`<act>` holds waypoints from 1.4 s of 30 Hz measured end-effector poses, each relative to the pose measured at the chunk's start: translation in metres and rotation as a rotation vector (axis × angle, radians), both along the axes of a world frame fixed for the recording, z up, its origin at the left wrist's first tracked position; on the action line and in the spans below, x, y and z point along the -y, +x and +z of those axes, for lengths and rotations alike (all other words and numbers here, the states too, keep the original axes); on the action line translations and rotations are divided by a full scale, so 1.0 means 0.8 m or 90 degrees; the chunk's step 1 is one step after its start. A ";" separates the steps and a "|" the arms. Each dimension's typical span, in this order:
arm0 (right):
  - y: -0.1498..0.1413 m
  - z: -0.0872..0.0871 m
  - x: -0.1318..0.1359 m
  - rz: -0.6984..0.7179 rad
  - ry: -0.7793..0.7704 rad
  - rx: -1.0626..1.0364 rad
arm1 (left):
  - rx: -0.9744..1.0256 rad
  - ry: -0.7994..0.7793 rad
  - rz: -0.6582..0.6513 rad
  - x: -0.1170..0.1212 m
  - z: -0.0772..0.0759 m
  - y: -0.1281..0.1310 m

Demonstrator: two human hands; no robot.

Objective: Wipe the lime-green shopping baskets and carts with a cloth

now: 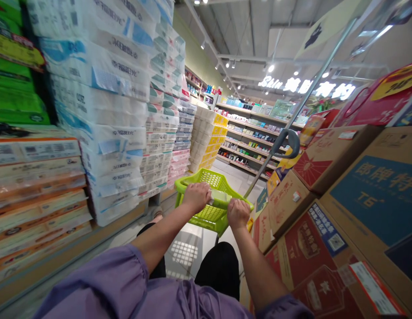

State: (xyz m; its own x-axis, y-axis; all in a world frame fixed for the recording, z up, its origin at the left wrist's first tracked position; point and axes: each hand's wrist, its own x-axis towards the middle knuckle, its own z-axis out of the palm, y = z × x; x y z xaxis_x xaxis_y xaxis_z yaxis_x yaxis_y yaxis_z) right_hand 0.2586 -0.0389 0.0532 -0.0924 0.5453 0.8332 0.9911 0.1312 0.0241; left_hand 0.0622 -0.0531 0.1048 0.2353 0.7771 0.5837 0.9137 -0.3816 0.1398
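Observation:
A lime-green shopping cart basket stands in front of me in a shop aisle. My left hand is closed round its near rim handle on the left. My right hand is closed round the same handle on the right. Both forearms reach forward from purple sleeves. A pale packet lies inside the basket between my hands. A long metal pole with a grey hooked grip rises from beside the basket toward the upper right.
Stacked packs of tissue paper line the left side. Red and brown cardboard boxes crowd the right side close to my right arm. Shelves of goods cross the far end of the tiled aisle.

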 end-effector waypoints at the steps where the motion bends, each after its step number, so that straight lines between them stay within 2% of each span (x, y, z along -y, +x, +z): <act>1: -0.001 0.001 0.000 -0.003 -0.004 -0.008 | 0.011 -0.004 0.024 -0.002 -0.002 -0.001; 4: -0.007 0.002 -0.002 -0.010 -0.016 -0.033 | -0.001 0.039 0.020 -0.002 -0.012 0.010; 7: -0.009 0.003 -0.005 -0.004 -0.014 -0.038 | -0.063 0.095 -0.085 0.001 -0.019 0.024; 9: -0.008 0.002 -0.008 -0.003 0.002 -0.026 | -0.076 0.099 -0.123 -0.002 -0.018 0.021; 10: -0.007 0.001 -0.009 -0.003 0.012 -0.018 | -0.066 0.091 -0.115 -0.004 -0.016 0.016; 15: 0.000 -0.003 -0.014 0.005 0.046 -0.005 | 0.005 0.041 0.027 -0.013 -0.013 -0.007; 21: 0.005 -0.005 -0.017 -0.002 0.077 0.016 | -0.050 0.073 -0.060 -0.007 -0.018 -0.004; 26: 0.005 -0.007 -0.020 0.006 0.100 0.013 | -0.001 0.005 0.041 -0.012 -0.011 -0.020; 31: 0.005 -0.006 -0.019 0.006 0.097 0.008 | -0.021 0.053 0.020 -0.007 -0.015 -0.022; 38: 0.002 -0.005 -0.017 0.004 0.079 0.006 | -0.009 -0.020 0.102 -0.012 -0.003 -0.030; 42: 0.011 -0.006 -0.016 0.020 0.071 0.000 | -0.010 -0.003 0.085 -0.005 -0.003 -0.024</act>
